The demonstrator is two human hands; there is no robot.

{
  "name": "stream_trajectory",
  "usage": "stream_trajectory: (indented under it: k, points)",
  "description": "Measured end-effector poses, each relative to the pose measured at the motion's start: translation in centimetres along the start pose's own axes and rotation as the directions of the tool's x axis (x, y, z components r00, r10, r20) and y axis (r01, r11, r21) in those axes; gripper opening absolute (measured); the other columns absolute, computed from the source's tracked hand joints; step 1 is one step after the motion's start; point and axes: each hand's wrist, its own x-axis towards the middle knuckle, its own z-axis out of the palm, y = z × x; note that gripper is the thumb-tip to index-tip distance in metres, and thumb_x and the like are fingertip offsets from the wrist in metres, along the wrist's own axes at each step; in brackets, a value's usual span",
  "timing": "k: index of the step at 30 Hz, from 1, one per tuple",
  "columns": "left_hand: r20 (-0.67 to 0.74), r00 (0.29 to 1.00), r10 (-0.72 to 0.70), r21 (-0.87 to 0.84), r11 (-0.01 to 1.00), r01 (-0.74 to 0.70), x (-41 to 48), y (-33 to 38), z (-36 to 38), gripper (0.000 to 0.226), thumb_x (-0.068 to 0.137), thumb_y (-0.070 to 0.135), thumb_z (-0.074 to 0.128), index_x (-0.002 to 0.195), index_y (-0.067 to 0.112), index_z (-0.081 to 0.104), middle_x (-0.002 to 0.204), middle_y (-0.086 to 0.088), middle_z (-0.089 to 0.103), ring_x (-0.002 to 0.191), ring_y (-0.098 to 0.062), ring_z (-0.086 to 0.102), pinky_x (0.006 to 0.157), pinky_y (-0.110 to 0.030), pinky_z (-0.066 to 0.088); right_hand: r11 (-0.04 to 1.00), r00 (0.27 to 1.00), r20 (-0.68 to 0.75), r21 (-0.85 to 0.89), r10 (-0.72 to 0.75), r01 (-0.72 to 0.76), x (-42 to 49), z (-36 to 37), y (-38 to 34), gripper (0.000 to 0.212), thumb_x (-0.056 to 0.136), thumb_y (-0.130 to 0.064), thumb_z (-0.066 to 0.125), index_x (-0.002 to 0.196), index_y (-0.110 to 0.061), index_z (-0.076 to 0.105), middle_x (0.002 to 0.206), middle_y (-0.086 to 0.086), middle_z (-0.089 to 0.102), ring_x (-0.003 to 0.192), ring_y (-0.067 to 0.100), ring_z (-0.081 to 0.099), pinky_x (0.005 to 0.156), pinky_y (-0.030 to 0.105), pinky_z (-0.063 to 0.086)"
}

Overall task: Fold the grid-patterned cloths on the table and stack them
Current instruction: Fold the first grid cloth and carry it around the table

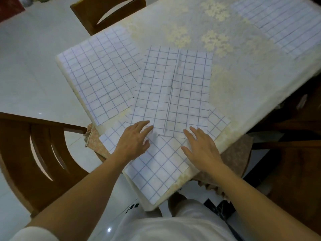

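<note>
A white cloth with a dark grid lies in the middle of the table, its two sides folded in to meet at a centre seam. Its near edge rests on a second grid cloth spread flat at the table's near corner. My left hand and my right hand lie flat with fingers spread at that near edge, left and right of the seam, holding nothing. A third grid cloth lies flat at the left corner. A fourth lies at the far right.
The table wears a pale floral cover. A wooden chair stands at my left, another at the far side, and a cushioned seat sits under the table's right edge. The floor is white tile.
</note>
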Motion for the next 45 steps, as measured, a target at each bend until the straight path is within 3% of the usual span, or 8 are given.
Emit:
stream_trajectory:
  k: [6,13,22,25,30,33,40,45]
  points:
    - [0.010,0.988,0.151,-0.036,0.988,-0.151,3.2,-2.3,1.3,0.061,0.085,0.023,0.071,0.140,0.002,0.051,0.147,-0.016,0.049,0.136,-0.033,0.047,0.106,-0.048,0.045,1.000,0.998,-0.049,-0.017,-0.027,0.026,2.9,0.9,0.0,0.070,0.100,-0.059,0.034,0.159,-0.031,0.007,0.167,-0.006,0.001,0.153,0.017,-0.004,0.122,0.036,0.000]
    - [0.054,0.955,0.290,-0.013,0.957,-0.290,4.5,-4.3,3.0,0.067,0.089,0.025,0.065,0.148,0.003,0.041,0.156,-0.013,0.038,0.145,-0.028,0.034,0.118,-0.048,0.032,0.987,0.983,-0.098,-0.057,-0.154,0.149,6.3,3.0,0.2,0.079,0.095,-0.063,0.036,0.159,-0.024,0.011,0.167,-0.003,0.006,0.154,0.020,0.001,0.125,0.045,0.009]
    - [-0.007,0.921,0.390,0.091,0.917,-0.388,5.1,-5.6,4.2,0.052,0.090,0.021,0.064,0.138,0.003,0.054,0.146,-0.014,0.050,0.135,-0.031,0.049,0.108,-0.050,0.043,0.970,0.948,-0.228,-0.148,-0.223,0.192,6.9,6.2,0.5,0.073,0.097,-0.063,0.034,0.155,-0.020,0.032,0.163,0.001,0.024,0.151,0.026,0.021,0.122,0.050,0.021]
    - [-0.024,0.914,0.406,0.114,0.909,-0.401,5.4,-5.9,4.3,0.058,0.082,0.014,0.075,0.135,0.002,0.057,0.142,-0.015,0.055,0.129,-0.032,0.055,0.103,-0.050,0.048,0.966,0.917,-0.309,-0.145,-0.252,0.216,6.9,6.5,0.6,0.066,0.100,-0.058,0.040,0.151,-0.018,0.040,0.160,0.003,0.033,0.149,0.027,0.029,0.118,0.052,0.028]
    - [-0.057,0.916,0.398,0.082,0.916,-0.393,5.6,-5.9,4.2,0.053,0.084,0.007,0.075,0.133,0.002,0.059,0.139,-0.014,0.058,0.128,-0.031,0.056,0.104,-0.048,0.048,0.966,0.888,-0.384,-0.152,-0.255,0.211,7.0,7.0,0.5,0.060,0.101,-0.050,0.045,0.150,-0.015,0.043,0.157,0.005,0.038,0.147,0.028,0.033,0.115,0.054,0.032]
    - [-0.077,0.928,0.364,0.005,0.931,-0.364,5.6,-5.7,3.9,0.046,0.088,0.003,0.070,0.133,0.003,0.060,0.138,-0.013,0.058,0.128,-0.032,0.056,0.102,-0.050,0.050,0.965,0.873,-0.412,-0.152,-0.259,0.214,7.1,6.9,0.3,0.056,0.102,-0.044,0.049,0.149,-0.013,0.044,0.156,0.007,0.040,0.145,0.029,0.036,0.114,0.054,0.034]
    - [-0.156,0.920,0.359,-0.110,0.919,-0.378,3.1,-6.0,3.0,0.036,0.098,0.008,0.054,0.133,0.003,0.060,0.137,-0.013,0.060,0.128,-0.032,0.056,0.100,-0.049,0.050,0.955,0.782,-0.554,-0.095,-0.285,0.281,4.6,6.4,-0.2,0.051,0.079,0.011,0.076,0.127,-0.002,0.065,0.134,0.014,0.063,0.126,0.037,0.057,0.100,0.055,0.050]
    - [-0.158,0.888,0.432,-0.094,0.888,-0.449,-0.4,-6.3,3.7,0.039,0.101,0.017,0.044,0.137,0.009,0.057,0.140,-0.011,0.058,0.130,-0.029,0.055,0.104,-0.046,0.047,0.955,0.796,-0.537,-0.069,-0.280,0.289,1.0,7.0,-1.2,0.054,0.076,0.012,0.077,0.127,-0.001,0.065,0.132,0.013,0.063,0.124,0.037,0.058,0.098,0.056,0.051]
